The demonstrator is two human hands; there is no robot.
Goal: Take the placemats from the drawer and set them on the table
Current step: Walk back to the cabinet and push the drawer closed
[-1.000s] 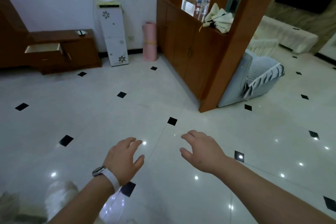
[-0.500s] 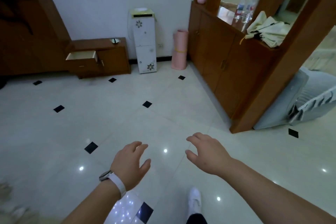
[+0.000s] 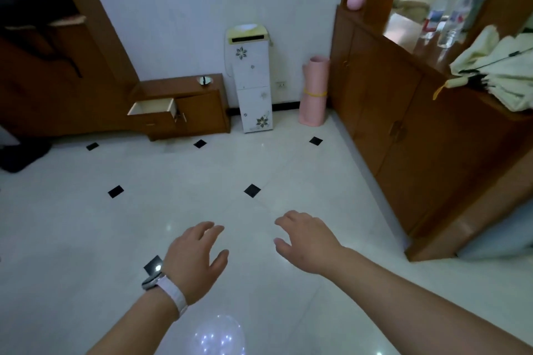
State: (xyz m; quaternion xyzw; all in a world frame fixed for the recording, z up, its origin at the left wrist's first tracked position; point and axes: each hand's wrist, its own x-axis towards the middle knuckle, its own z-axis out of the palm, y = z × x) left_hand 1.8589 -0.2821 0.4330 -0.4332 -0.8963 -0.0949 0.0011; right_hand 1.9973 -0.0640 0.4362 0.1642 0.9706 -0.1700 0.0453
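A low wooden cabinet [image 3: 199,106] stands against the far white wall, and its left drawer [image 3: 153,109] is pulled out. I cannot see what lies inside the drawer from here. No placemat shows anywhere. My left hand [image 3: 196,259], with a white watch on the wrist, hovers over the tiled floor with relaxed fingers and holds nothing. My right hand [image 3: 310,239] hovers beside it, fingers loosely spread, also holding nothing. Both hands are far from the drawer.
A white flower-patterned narrow unit [image 3: 252,81] and a rolled pink mat [image 3: 314,92] stand by the wall. A long wooden sideboard [image 3: 418,130] runs along the right, carrying a folded umbrella [image 3: 499,72] and bottles [image 3: 450,17]. Glossy white floor [image 3: 202,196] lies between me and the cabinet.
The view has swung left and moved forward, so the cabinet with the pulled-out drawer now sits nearer and closer to centre. Both hands keep the same relaxed pose.
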